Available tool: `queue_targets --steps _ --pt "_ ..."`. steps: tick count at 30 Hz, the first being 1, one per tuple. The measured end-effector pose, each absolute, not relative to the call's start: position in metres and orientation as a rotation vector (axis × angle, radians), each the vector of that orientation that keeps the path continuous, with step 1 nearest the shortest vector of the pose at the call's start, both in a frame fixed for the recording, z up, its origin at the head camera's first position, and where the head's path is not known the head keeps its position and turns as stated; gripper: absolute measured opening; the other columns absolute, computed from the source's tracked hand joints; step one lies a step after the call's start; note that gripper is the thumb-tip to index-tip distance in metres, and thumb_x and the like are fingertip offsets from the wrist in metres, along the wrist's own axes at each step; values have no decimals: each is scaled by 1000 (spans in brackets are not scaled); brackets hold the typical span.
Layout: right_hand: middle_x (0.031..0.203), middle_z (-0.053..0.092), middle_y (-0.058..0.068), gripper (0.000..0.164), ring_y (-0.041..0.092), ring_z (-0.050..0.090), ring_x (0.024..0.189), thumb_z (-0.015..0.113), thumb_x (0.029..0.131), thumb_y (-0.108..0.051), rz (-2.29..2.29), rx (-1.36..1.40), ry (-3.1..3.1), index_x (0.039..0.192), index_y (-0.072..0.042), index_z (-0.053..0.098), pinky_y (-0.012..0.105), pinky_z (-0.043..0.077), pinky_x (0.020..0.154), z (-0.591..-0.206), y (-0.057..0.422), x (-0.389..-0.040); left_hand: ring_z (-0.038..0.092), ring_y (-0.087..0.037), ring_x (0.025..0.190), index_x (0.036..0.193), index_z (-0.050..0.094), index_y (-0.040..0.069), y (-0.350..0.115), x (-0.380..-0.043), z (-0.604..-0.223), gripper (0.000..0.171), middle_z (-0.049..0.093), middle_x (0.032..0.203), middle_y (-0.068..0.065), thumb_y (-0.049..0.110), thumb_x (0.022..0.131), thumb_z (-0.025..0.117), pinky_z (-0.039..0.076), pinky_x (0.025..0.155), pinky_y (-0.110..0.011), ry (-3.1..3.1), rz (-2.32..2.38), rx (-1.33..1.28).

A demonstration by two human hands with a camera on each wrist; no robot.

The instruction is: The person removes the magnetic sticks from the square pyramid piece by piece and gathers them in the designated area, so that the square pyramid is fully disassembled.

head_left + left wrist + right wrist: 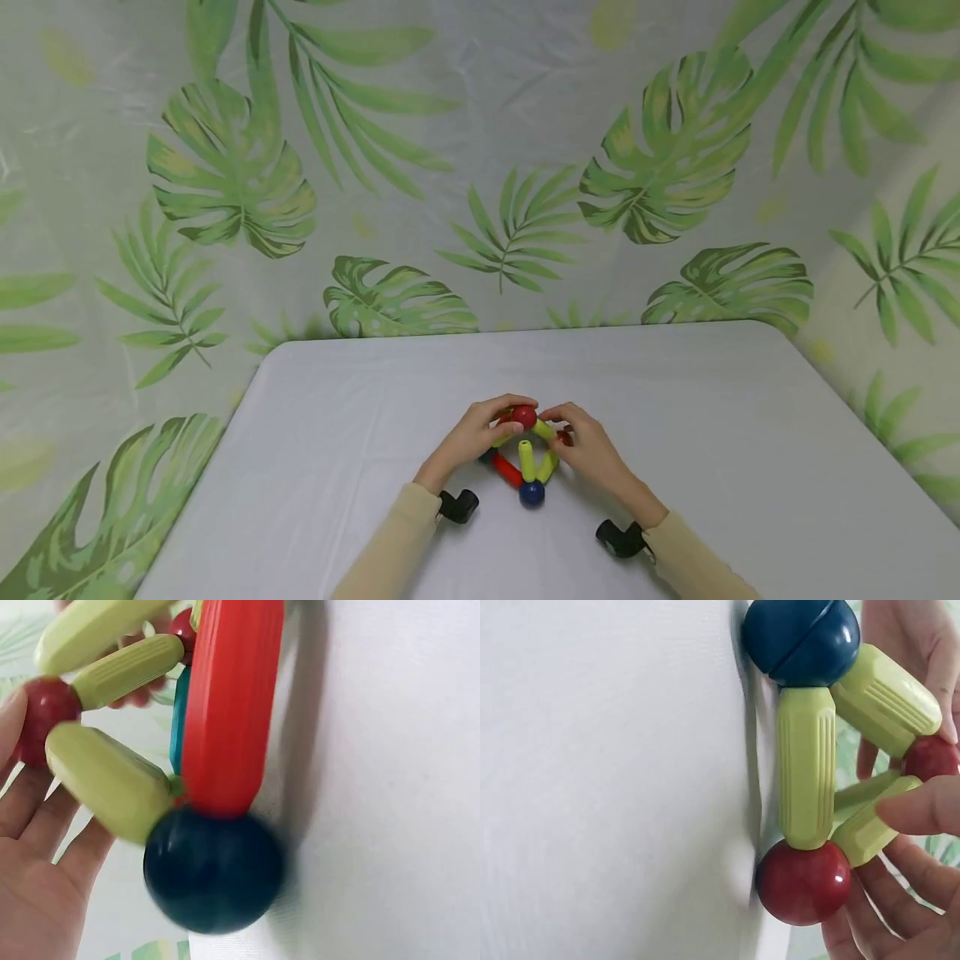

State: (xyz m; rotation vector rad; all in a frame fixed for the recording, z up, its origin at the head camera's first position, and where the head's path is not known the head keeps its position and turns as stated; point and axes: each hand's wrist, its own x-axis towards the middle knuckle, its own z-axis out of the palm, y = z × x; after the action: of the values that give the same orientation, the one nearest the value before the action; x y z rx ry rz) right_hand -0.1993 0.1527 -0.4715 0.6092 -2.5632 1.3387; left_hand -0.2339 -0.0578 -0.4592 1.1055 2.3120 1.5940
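The rod-and-ball frame (527,461) is resting on the white table (315,483), before leaf-patterned sheeting (517,125); the left hand (474,432) is pinching its upper red ball (524,417), the right hand (591,448) a yellow rod (866,834), both partly hiding its rear.

1. Before me stretches a white, smooth-topped table (337,500) with rounded corners.
2. On it stands a framework (527,462) of glossy red and dark-blue balls (532,495) joined by ribbed rods (507,471), yellow-green, red and teal.
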Motion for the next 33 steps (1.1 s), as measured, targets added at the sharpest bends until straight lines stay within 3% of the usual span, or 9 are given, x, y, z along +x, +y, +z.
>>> queue_targets --steps 4,7,14,20,24,27,33 --pt "93 64 8 24 23 61 84 68 81 6 1346 569 -2644 104 3 62 35 53 74 -472 150 -200 50 -23 122 135 50 5 -57 -232 -459 36 54 132 -15 13 99 51 38 102 -41 2393 1529 1104" --pt "86 62 4 22 18 59 76 73 81 1 1397 517 -2645 99 1 60 28 52 68 -472 146 -196 47 -21 124 134 50 7 -56 -229 -460 37 54 132 -8 19 100 52 37 102 -42 2563 1455 1071" --pt "84 60 1 24 15 57 75 76 78 0 1479 375 -2616 97 -1 61 23 50 65 -471 135 -189 51 -19 108 129 55 11 -51 -224 -462 44 58 120 1 36 93 59 46 88 -38 2754 1427 959" --pt "84 61 1 23 15 59 75 76 77 1 1463 446 -2606 94 -2 61 24 51 65 -470 133 -186 57 -21 103 126 58 8 -53 -229 -460 38 62 114 -5 26 92 61 50 83 -35 2727 1541 976" --pt "85 62 1 17 16 60 78 72 82 -3 1499 458 -2616 95 -3 62 24 51 67 -468 137 -186 59 -21 102 125 59 6 -56 -232 -459 37 62 117 -8 20 92 63 50 85 -34 2643 1582 1027" --pt "90 63 3 14 20 60 84 68 85 -1 1482 406 -2579 97 -3 63 30 52 72 -467 143 -189 60 -22 104 126 59 4 -56 -233 -459 36 62 120 -10 15 92 62 49 88 -37 2535 1606 1058" --pt "106 62 12 28 32 57 103 68 82 5 1320 448 -2618 108 1 60 49 47 87 -470 154 -197 55 -20 115 132 56 7 -52 -234 -459 38 59 127 -9 17 95 58 43 98 -39 2434 1551 1082"
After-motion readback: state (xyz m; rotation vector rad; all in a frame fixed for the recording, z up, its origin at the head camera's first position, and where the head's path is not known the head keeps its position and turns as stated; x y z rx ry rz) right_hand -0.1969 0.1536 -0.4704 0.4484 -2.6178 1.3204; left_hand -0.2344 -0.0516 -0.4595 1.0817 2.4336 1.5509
